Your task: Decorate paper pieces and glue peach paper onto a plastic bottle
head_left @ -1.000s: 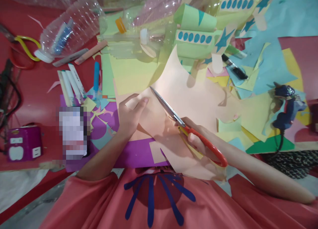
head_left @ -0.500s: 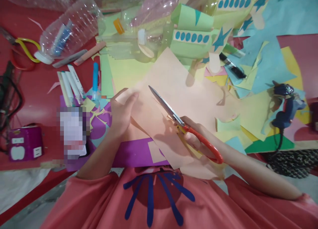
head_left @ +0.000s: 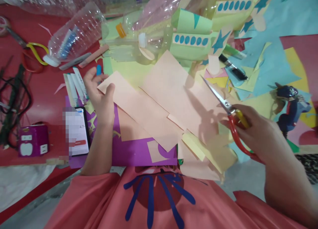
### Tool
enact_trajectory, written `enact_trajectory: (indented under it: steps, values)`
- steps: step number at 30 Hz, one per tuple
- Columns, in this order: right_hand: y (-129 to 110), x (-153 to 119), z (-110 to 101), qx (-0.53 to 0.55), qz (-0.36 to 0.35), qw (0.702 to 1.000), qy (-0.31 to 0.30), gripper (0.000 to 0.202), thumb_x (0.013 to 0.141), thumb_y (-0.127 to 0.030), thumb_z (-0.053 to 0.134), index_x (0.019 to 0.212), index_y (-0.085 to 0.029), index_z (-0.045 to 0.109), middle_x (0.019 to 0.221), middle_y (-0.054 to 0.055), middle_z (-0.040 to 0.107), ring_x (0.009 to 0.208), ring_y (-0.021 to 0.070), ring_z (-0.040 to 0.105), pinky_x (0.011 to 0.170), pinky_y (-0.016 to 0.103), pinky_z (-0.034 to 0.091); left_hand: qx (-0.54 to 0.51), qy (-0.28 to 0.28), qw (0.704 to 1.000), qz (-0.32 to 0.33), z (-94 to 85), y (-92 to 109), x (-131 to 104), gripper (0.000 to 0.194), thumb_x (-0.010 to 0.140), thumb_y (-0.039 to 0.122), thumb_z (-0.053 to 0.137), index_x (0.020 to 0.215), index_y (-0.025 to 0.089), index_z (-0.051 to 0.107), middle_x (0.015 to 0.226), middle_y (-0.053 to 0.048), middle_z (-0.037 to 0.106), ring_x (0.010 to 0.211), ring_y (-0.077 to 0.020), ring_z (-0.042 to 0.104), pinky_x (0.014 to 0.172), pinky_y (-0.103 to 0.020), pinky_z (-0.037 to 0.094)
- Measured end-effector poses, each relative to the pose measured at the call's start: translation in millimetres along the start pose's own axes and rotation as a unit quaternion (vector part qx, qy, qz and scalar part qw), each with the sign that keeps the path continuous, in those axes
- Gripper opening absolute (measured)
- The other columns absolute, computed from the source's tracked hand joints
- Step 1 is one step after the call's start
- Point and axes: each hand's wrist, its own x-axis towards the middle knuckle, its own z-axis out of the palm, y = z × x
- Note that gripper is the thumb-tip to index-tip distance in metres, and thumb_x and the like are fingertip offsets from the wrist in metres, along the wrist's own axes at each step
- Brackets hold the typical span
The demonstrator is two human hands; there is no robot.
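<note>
My left hand pinches the corner of a peach paper strip between thumb and fingers. That strip slants down to the right over purple paper and more peach paper. Beside it lies a larger peach sheet, parted from the strip along a straight slanting edge. My right hand grips scissors with red and yellow handles. Their blades are together, pointing up and left, lifted clear of the strip. Below them rests a small folded pale-yellow piece.
Clear plastic bottles and green paper shapes with blue dots stand at the back. To the left are markers, a phone, a purple box and second scissors. A glue gun lies on the right.
The scissors have moved right, away from the peach paper, in my right hand. My left hand has shifted left with the strip, opening a slanting gap beside the larger sheet.
</note>
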Motion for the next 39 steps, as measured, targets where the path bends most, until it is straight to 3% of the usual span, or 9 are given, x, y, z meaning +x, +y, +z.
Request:
enact_trajectory:
  steps: [3, 5, 13, 16, 19, 22, 26, 33, 39]
  values:
    - [20, 20, 5, -0.079, 0.055, 0.993, 0.063, 0.046, 0.071, -0.037, 0.065, 0.116, -0.027, 0.064, 0.080, 0.008, 0.067, 0.072, 0.0277, 0.063, 0.064, 0.035, 0.045, 0.154, -0.002, 0.986, 0.070, -2.7, -3, -3, 0.051, 0.090, 0.050, 0.055, 0.133, 0.031, 0.038, 0.141, 0.001, 0.051, 0.132, -0.0179, 0.050, 0.112, -0.042, 0.042]
    - [32, 31, 11, -0.095, 0.061, 0.990, 0.084, 0.052, 0.069, -0.038, 0.063, 0.119, -0.024, 0.064, 0.083, 0.009, 0.069, 0.076, 0.0301, 0.066, 0.068, 0.038, 0.049, 0.224, -0.019, 0.965, 0.138, -0.9, -2, -9, 0.047, 0.093, 0.054, 0.048, 0.133, 0.029, 0.041, 0.145, -0.004, 0.048, 0.138, -0.0205, 0.044, 0.117, -0.045, 0.037]
    - [33, 23, 29, -0.134, -0.169, 0.940, 0.264, 0.037, 0.089, -0.038, 0.055, 0.118, -0.017, 0.063, 0.113, 0.018, 0.068, 0.109, 0.0338, 0.065, 0.095, 0.052, 0.051, 0.272, -0.257, 0.902, 0.215, 32.6, 10, -26, 0.038, 0.093, 0.032, 0.047, 0.129, 0.023, 0.053, 0.141, -0.011, 0.057, 0.137, -0.0293, 0.046, 0.117, -0.050, 0.034]
    - [16, 6, 45, -0.092, -0.277, 0.935, 0.202, 0.041, 0.092, -0.041, 0.054, 0.125, -0.017, 0.056, 0.121, 0.019, 0.065, 0.118, 0.0334, 0.062, 0.098, 0.050, 0.051, 0.294, -0.300, 0.890, 0.180, 45.3, 16, -24, 0.041, 0.092, 0.028, 0.050, 0.132, 0.021, 0.053, 0.144, -0.012, 0.054, 0.139, -0.0300, 0.043, 0.118, -0.051, 0.031]
    - [7, -8, 64, -0.091, -0.284, 0.950, 0.097, 0.068, 0.091, -0.061, 0.044, 0.143, -0.017, 0.040, 0.141, 0.023, 0.052, 0.135, 0.0401, 0.047, 0.104, 0.060, 0.046, 0.270, -0.315, 0.898, 0.144, 52.9, 25, -21, 0.037, 0.091, 0.023, 0.052, 0.128, 0.023, 0.057, 0.138, -0.009, 0.060, 0.133, -0.0267, 0.051, 0.120, -0.051, 0.028]
    - [8, -14, 78, -0.092, -0.273, 0.954, 0.082, 0.079, 0.090, -0.069, 0.037, 0.149, -0.017, 0.030, 0.150, 0.025, 0.042, 0.142, 0.0420, 0.038, 0.107, 0.064, 0.041, 0.191, -0.302, 0.926, 0.121, 54.6, 36, -20, 0.030, 0.090, 0.020, 0.054, 0.119, 0.022, 0.063, 0.123, -0.006, 0.067, 0.119, -0.0215, 0.061, 0.117, -0.045, 0.035]
    - [12, -13, 83, -0.075, -0.283, 0.953, 0.081, 0.079, 0.091, -0.064, 0.041, 0.154, -0.020, 0.022, 0.152, 0.024, 0.039, 0.144, 0.0412, 0.035, 0.108, 0.063, 0.041, 0.079, -0.284, 0.949, 0.112, 48.1, 47, -18, 0.022, 0.088, 0.013, 0.056, 0.103, 0.019, 0.071, 0.105, -0.004, 0.070, 0.102, -0.0152, 0.066, 0.091, -0.026, 0.054]
    - [8, -16, 82, -0.041, -0.343, 0.933, 0.101, 0.082, 0.093, -0.052, 0.050, 0.158, -0.026, 0.009, 0.155, 0.019, 0.037, 0.146, 0.0383, 0.034, 0.108, 0.062, 0.042, 0.022, -0.161, 0.978, 0.132, 4.0, 44, -11, 0.018, 0.083, 0.016, 0.065, 0.093, 0.024, 0.078, 0.091, 0.000, 0.073, 0.087, -0.0116, 0.068, 0.078, -0.021, 0.055]
    - [6, -14, 84, -0.018, -0.336, 0.937, 0.090, 0.079, 0.094, -0.041, 0.053, 0.158, -0.031, 0.008, 0.159, 0.015, 0.032, 0.148, 0.0365, 0.031, 0.107, 0.060, 0.045, -0.049, 0.042, 0.994, -0.089, -29.1, 21, -25, 0.020, 0.069, 0.015, 0.069, 0.085, 0.021, 0.080, 0.088, -0.001, 0.079, 0.081, -0.0145, 0.071, 0.081, -0.027, 0.058]
